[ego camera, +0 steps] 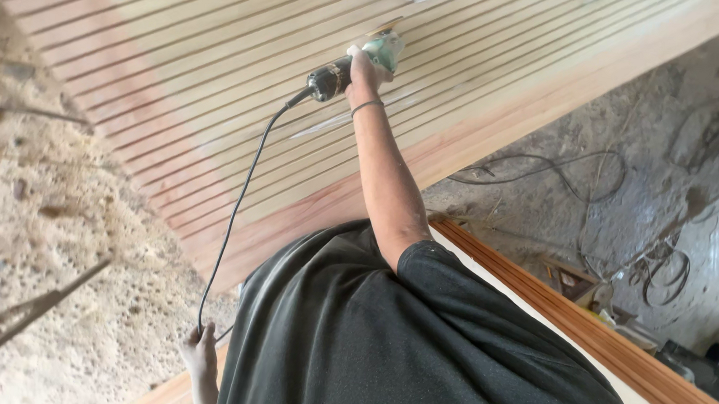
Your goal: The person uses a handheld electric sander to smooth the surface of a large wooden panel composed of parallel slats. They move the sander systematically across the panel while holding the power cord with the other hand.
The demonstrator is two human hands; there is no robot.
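Observation:
My right hand is stretched out and shut on a power sander with a black body and a green head. The head rests on a large wooden panel cut with many parallel grooves. A thin band circles that wrist. The tool's black cord hangs down in a long curve to my left hand, which grips it low near the panel's edge. My dark grey shirt fills the lower middle of the view and hides part of the panel.
Sawdust-covered ground lies to the left, with a thin metal frame at the lower left. A stack of reddish wooden mouldings runs along the right. Loose cables and small clutter lie on the dusty floor beyond.

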